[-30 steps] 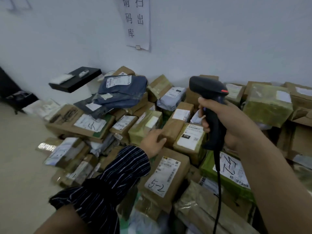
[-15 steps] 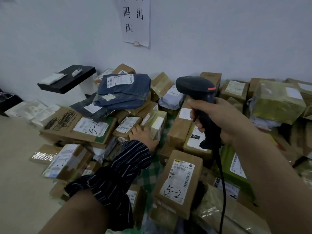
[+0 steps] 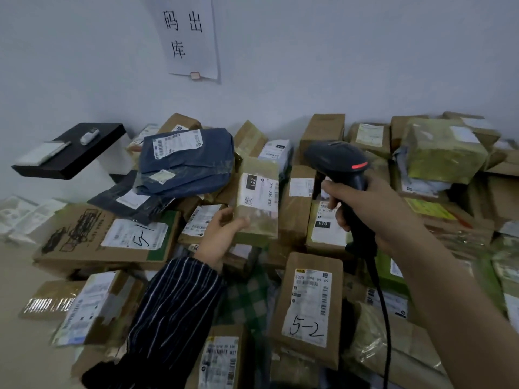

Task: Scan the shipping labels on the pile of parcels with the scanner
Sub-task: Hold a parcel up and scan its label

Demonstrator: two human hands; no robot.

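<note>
A pile of brown, green and blue parcels (image 3: pixel 309 299) with white shipping labels fills the floor against the wall. My left hand (image 3: pixel 222 234) grips a small tape-wrapped parcel (image 3: pixel 259 200) by its lower edge and holds it tilted up, its label marked 231 facing me. My right hand (image 3: pixel 373 209) holds the black corded scanner (image 3: pixel 341 169) by its handle, just right of that parcel; a red light shows on the scanner head, which points to the left and away from me.
A black shelf (image 3: pixel 70 155) with a white card and a small white object juts from the wall at left. A paper notice (image 3: pixel 188 35) hangs on the wall. A blue mailer bag (image 3: pixel 188 161) tops the pile's back left. Bare floor (image 3: pixel 16 346) lies at left.
My left hand has picked the small parcel out of the pile and raised it with the label up. The scanner has stayed beside it.
</note>
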